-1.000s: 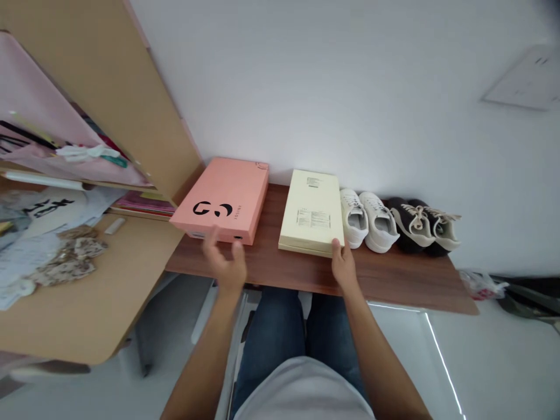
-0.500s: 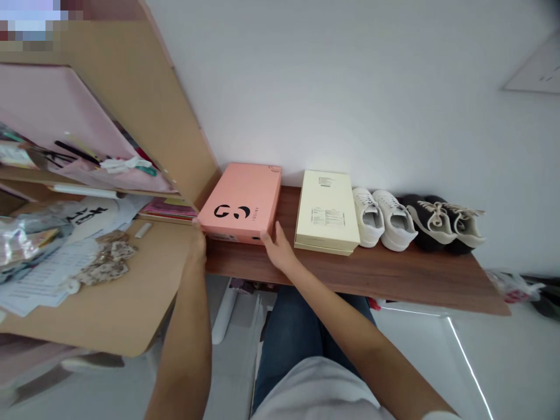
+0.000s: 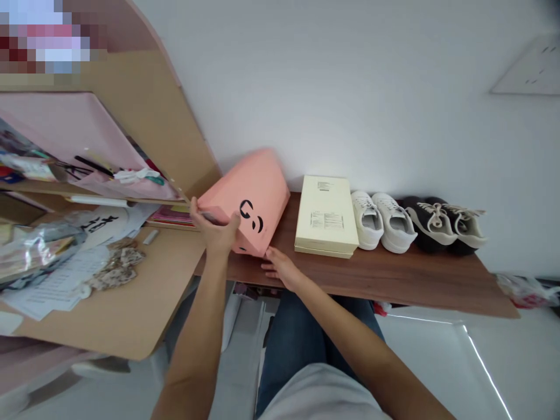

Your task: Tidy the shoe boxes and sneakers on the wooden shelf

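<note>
A pink shoebox (image 3: 247,201) with black marks on its lid stands tilted on a brown wooden board (image 3: 385,271), its left side raised. My left hand (image 3: 216,230) grips the box's near left corner, thumb on the front and fingers at the raised edge. At the lower right corner, my right hand (image 3: 282,267) touches the box with its fingers spread. To the right lies a cream shoebox (image 3: 327,216), shut and flat on the board.
White sneakers (image 3: 385,224) and black shoes (image 3: 441,224) stand right of the cream box. A tan desk (image 3: 131,315) with papers, a plastic bag (image 3: 44,245) and a patterned scrunchie (image 3: 118,265) is at left. Behind rises a white wall (image 3: 350,87).
The pink shoebox has gone from lying flat to tilted, its left side lifted. My left hand has moved right with it, and my right hand has shifted down to its lower corner.
</note>
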Demonstrator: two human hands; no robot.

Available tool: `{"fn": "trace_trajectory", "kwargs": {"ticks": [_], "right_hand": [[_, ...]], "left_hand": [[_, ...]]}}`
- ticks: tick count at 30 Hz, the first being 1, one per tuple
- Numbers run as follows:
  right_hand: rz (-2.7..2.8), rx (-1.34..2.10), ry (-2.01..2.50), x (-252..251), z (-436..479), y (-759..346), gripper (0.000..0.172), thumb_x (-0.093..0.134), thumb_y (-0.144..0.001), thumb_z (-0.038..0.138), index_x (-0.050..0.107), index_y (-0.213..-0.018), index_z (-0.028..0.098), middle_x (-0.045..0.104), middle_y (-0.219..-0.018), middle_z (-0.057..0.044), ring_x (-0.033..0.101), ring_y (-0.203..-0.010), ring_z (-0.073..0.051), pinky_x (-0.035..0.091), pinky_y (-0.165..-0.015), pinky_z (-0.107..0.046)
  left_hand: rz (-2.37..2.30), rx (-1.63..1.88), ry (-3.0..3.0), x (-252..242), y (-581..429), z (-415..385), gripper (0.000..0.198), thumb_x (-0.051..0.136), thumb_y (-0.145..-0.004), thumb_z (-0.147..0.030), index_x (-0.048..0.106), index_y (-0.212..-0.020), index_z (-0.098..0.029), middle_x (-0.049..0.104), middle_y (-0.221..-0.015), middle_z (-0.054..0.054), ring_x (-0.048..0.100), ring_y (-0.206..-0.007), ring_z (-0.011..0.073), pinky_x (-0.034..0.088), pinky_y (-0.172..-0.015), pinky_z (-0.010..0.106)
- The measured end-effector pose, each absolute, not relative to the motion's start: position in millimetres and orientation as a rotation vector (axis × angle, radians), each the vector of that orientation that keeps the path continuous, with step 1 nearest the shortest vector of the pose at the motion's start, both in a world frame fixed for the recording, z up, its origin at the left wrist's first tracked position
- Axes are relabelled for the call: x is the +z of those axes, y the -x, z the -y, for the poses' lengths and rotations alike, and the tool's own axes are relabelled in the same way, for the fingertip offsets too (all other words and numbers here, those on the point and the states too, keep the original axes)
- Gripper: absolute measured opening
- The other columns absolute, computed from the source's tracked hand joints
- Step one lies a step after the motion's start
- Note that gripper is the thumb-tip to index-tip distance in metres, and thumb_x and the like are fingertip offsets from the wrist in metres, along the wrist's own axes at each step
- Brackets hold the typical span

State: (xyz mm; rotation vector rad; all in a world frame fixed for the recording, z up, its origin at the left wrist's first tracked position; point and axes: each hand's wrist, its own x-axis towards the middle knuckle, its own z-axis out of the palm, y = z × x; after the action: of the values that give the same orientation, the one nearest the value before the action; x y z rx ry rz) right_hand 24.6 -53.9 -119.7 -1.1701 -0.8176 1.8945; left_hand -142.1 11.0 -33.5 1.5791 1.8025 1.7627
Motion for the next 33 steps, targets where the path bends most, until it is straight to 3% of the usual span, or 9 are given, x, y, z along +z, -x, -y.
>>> {"fn": "trace_trajectory", "kwargs": {"ticks": [3,6,9,15,20,23,28,31,33], "right_hand": [[0.923,2.034,1.069,-124.8,97.9,-66.1,0.057,0.064,-0.077,0.066,0.062,-0.119,0.027,0.068,-0.120,-0.010,0.068,-0.095,-0.022,0.050,-0.090,-0.045],[0.866,2.097,1.055,-132.1,142.3,-112.5,0.056,0.060,-0.079,0.067,0.065,-0.113,0.024,0.071,-0.111,-0.011,0.069,-0.091,-0.022,0.050,-0.087,-0.042],[0.760,2.085,1.122,-142.9,178.1,-150.5,0.053,0.064,-0.078,0.064,0.066,-0.112,0.024,0.072,-0.111,-0.011,0.069,-0.093,-0.022,0.050,-0.085,-0.039],[0.568,2.044,1.216,-163.7,216.6,-184.8,0.051,0.066,-0.078,0.061,0.066,-0.112,0.024,0.071,-0.114,-0.011,0.068,-0.093,-0.021,0.050,-0.083,-0.036],[0.610,1.954,1.292,-157.4,215.1,-189.3,0.052,0.066,-0.078,0.064,0.067,-0.110,0.024,0.071,-0.111,-0.012,0.068,-0.092,-0.023,0.049,-0.086,-0.041],[0.788,1.698,1.316,-135.6,203.3,-219.5,0.051,0.067,-0.077,0.063,0.067,-0.111,0.026,0.071,-0.113,-0.011,0.068,-0.096,-0.025,0.048,-0.091,-0.045],[1.027,0.779,1.585,-96.5,156.9,-316.5,0.049,0.063,-0.082,0.056,0.063,-0.118,0.023,0.067,-0.117,-0.011,0.062,-0.108,-0.027,0.044,-0.101,-0.046],[1.184,0.295,1.787,-92.4,108.6,-351.6,0.048,0.059,-0.083,0.047,0.062,-0.119,0.016,0.062,-0.121,-0.017,0.055,-0.118,-0.031,0.041,-0.103,-0.049],[1.255,0.179,1.884,-97.0,77.8,-357.3,0.048,0.063,-0.079,0.043,0.062,-0.116,0.014,0.058,-0.125,-0.021,0.052,-0.122,-0.034,0.041,-0.102,-0.049]], "left_hand": [[-1.782,1.642,-1.984,-22.0,131.6,4.1,0.102,0.085,-0.052,-0.041,0.039,-0.140,-0.017,0.029,-0.150,0.019,0.022,-0.144,0.0366,0.016,-0.118,0.053],[-1.671,1.377,-2.280,-34.6,129.2,6.6,0.075,0.086,-0.050,-0.040,0.060,-0.118,-0.021,0.040,-0.143,0.018,0.029,-0.139,0.0411,0.015,-0.115,0.058],[-1.558,1.146,-2.483,-65.3,133.5,-1.5,0.048,0.083,-0.056,-0.036,0.069,-0.102,-0.029,0.053,-0.131,0.014,0.039,-0.133,0.0384,0.015,-0.115,0.057],[-1.403,0.874,-2.812,-120.7,137.6,-11.6,0.045,0.070,-0.076,-0.024,0.065,-0.119,-0.037,0.058,-0.126,0.012,0.046,-0.129,0.0302,0.023,-0.113,0.056],[-1.446,0.571,-3.108,-115.0,125.2,-1.5,0.057,0.061,-0.085,-0.024,0.051,-0.140,-0.037,0.052,-0.139,0.014,0.042,-0.135,0.0309,0.025,-0.112,0.054],[-1.440,0.586,-3.078,-95.4,109.6,16.0,0.058,0.060,-0.086,-0.027,0.048,-0.143,-0.033,0.048,-0.145,0.015,0.041,-0.136,0.0332,0.024,-0.113,0.055],[-1.385,1.100,-2.665,-72.8,5.8,65.2,0.060,0.056,-0.088,-0.026,0.041,-0.146,-0.022,0.047,-0.144,0.017,0.044,-0.133,0.0324,0.035,-0.109,0.053],[-1.011,0.901,-2.458,-72.4,-106.8,80.0,0.060,0.049,-0.091,-0.029,0.034,-0.149,-0.023,0.043,-0.147,0.015,0.055,-0.122,0.0244,0.050,-0.098,0.039],[-1.117,0.714,-2.348,-72.7,-176.9,71.5,0.066,0.050,-0.091,-0.027,0.027,-0.152,-0.015,0.037,-0.150,0.022,0.058,-0.120,0.0271,0.052,-0.092,0.038]]}}
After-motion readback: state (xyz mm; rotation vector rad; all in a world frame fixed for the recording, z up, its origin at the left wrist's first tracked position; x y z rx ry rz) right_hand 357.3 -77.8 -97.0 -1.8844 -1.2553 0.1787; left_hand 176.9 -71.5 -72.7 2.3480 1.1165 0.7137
